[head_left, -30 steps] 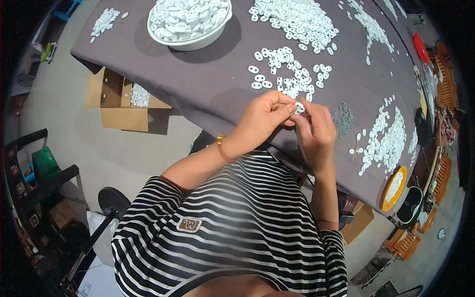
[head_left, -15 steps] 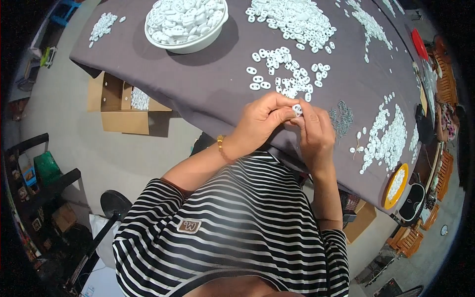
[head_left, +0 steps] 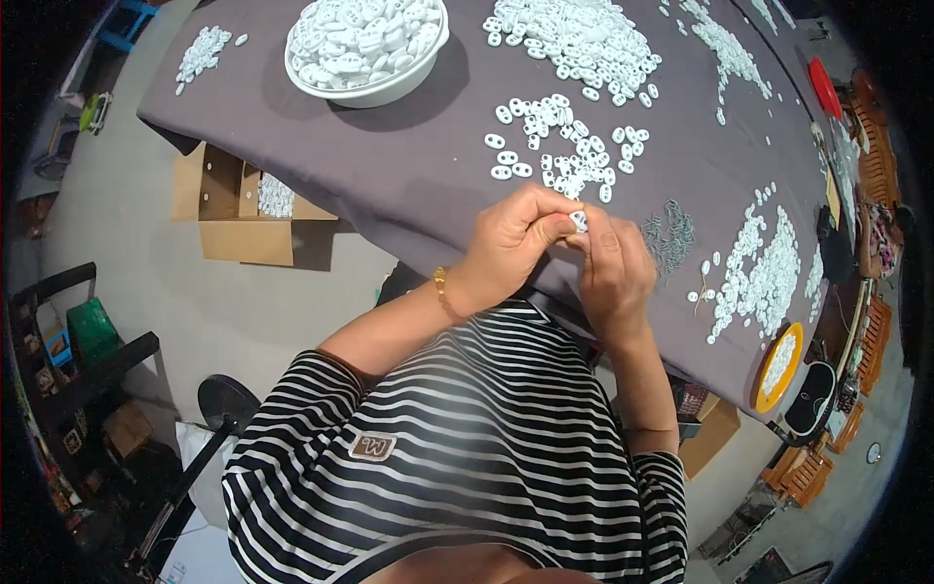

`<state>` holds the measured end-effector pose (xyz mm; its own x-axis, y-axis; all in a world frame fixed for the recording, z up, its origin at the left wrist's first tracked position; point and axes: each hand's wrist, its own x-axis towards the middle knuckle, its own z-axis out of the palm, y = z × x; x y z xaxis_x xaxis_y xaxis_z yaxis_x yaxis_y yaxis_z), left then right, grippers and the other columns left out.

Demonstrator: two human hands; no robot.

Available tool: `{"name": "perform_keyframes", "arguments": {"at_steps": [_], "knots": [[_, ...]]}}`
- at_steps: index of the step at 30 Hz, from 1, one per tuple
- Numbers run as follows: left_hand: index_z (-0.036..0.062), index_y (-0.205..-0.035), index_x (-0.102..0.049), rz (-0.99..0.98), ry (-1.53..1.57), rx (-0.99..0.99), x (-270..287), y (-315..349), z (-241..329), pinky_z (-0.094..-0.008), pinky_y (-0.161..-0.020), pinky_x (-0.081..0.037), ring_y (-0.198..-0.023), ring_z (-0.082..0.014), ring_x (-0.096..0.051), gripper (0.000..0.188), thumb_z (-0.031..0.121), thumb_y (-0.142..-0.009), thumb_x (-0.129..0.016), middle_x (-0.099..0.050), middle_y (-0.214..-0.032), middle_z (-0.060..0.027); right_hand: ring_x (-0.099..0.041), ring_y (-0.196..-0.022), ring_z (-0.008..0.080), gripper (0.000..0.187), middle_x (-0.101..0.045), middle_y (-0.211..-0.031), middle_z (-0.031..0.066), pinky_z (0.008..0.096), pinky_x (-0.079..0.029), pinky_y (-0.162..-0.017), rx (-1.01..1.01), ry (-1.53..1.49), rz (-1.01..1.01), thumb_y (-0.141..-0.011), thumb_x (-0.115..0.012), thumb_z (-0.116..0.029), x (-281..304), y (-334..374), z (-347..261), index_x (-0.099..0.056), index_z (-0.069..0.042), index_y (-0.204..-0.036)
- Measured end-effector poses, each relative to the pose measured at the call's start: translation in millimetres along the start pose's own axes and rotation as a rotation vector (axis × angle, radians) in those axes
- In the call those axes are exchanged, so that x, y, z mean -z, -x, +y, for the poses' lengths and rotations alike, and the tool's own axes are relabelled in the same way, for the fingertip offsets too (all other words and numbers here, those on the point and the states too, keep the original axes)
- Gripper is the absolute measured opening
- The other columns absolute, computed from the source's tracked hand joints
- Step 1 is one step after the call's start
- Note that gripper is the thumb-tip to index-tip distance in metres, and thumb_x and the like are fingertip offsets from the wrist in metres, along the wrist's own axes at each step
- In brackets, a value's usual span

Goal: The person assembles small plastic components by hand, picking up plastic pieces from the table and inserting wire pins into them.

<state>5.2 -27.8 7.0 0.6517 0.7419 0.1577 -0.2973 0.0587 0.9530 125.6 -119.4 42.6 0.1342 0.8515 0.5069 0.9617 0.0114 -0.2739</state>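
My left hand and my right hand meet over the near edge of a grey-covered table. Together they pinch one small white plastic piece between the fingertips. Just beyond the hands lies a loose scatter of the same white oval pieces. A small heap of thin grey metal pins sits right of the hands. A gold bracelet is on my left wrist.
A white bowl full of white pieces stands at the far left. Larger white heaps lie at the back and at the right. A yellow dish sits at the right corner. An open cardboard box is on the floor.
Both hands stay together on the small white piece, with only slight finger movement. The view has shifted a little.
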Motion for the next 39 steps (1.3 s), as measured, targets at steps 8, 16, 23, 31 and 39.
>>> {"name": "perform_keyframes", "arguments": {"at_steps": [8, 16, 23, 31, 39], "knots": [[0.0006, -0.108, -0.065, -0.011, 0.222, 0.145, 1, -4, 7, -0.0237, -0.078, -0.052, -0.089, -0.0092, -0.062, 0.015, 0.002, -0.094, -0.059, -0.067, -0.101, -0.0041, -0.06, -0.073, 0.0243, 0.04, -0.063, -0.087, 0.0094, 0.0359, -0.05, -0.065, 0.035, -0.014, 0.011, -0.079, -0.074, -0.011, 2, -9, 4, -0.062, 0.001, -0.115], [0.0007, -0.114, -0.063, -0.068, 0.232, 0.216, 5, -8, 9, -0.0226, -0.08, -0.051, -0.092, -0.0075, -0.061, 0.019, 0.003, -0.097, -0.055, -0.067, -0.103, -0.0032, -0.061, -0.073, 0.0241, 0.039, -0.063, -0.085, 0.0092, 0.0353, -0.05, -0.066, 0.004, 0.048, -0.028, -0.077, -0.075, -0.012, 6, -11, 1, -0.063, 0.0, -0.112], [-0.0003, -0.11, -0.063, -0.031, 0.24, 0.135, 5, -4, 0, -0.0226, -0.079, -0.051, -0.09, -0.0072, -0.061, 0.015, 0.006, -0.098, -0.056, -0.066, -0.099, -0.0036, -0.059, -0.069, 0.0247, 0.033, -0.061, -0.081, 0.009, 0.0348, -0.05, -0.062, -0.011, 0.024, -0.03, -0.077, -0.075, -0.011, 7, -14, -7, -0.063, 0.0, -0.106], [0.0011, -0.106, -0.066, -0.001, 0.14, 0.069, 3, -1, 7, -0.0229, -0.079, -0.048, -0.09, -0.0083, -0.06, 0.013, 0.006, -0.096, -0.058, -0.066, -0.1, -0.0037, -0.062, -0.072, 0.0258, 0.026, -0.064, -0.086, 0.0095, 0.0357, -0.051, -0.061, -0.029, 0.005, -0.014, -0.083, -0.071, -0.013, 3, -7, -9, -0.064, -0.005, -0.107], [0.0008, -0.109, -0.066, -0.005, 0.104, 0.126, 8, -7, 8, -0.0225, -0.081, -0.05, -0.091, -0.0083, -0.06, 0.016, 0.005, -0.095, -0.059, -0.066, -0.101, -0.004, -0.064, -0.076, 0.0263, 0.027, -0.067, -0.09, 0.0113, 0.035, -0.053, -0.067, -0.116, -0.061, -0.025, -0.084, -0.071, -0.01, 2, -15, -10, -0.066, -0.002, -0.108]]}}
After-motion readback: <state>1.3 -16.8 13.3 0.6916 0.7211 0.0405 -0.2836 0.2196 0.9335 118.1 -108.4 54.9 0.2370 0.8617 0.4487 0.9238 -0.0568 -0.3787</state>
